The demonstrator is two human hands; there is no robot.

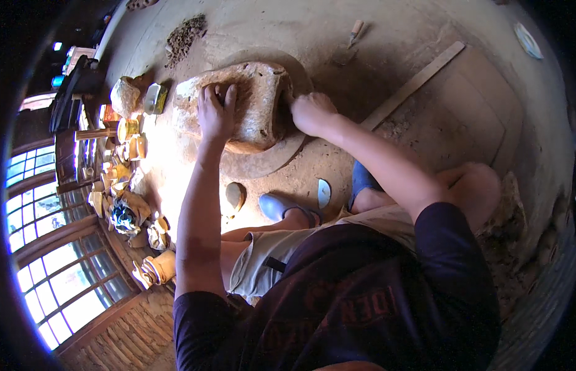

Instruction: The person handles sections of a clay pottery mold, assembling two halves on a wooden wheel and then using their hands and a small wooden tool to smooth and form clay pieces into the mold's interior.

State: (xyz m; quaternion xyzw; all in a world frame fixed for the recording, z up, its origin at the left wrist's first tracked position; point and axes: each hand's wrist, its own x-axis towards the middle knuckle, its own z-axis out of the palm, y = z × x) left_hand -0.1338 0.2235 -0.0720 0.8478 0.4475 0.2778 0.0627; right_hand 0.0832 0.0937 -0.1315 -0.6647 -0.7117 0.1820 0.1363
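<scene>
Block (256,102): large, rough, tan and brown, lying on a round disc (260,163) on the floor (288,34), in front of the seated person. Its right end is dark and appears hollowed; depth cannot be determined.

Left hand (217,112): laid on the top face of the block, left of its middle, palm down, fingers apart and slightly bent, not closed around anything.

Right hand (314,114): at the right end of the block, beside the dark recess, fingers curled in and their tips hidden. Whether it is clenched bare or grasping an object cannot be told.

Floor beyond the block: a heap of dark crumbs (185,40) to the left; a trowel (345,54) to the right, handle pointing away from the person. A long plank (418,83) lies aslant, right of the block. A pale oval item (528,41) is near the far right edge of view.

Floor nearer the person: a dark oval piece (235,195) and a light-blue half-round piece (324,193), apart, with a blue shoe (277,206) between them.

Left side: a white tub (155,99), a pale lump (124,97) and a crowd of pots (136,147), in bright light near the windows (71,303)
</scene>
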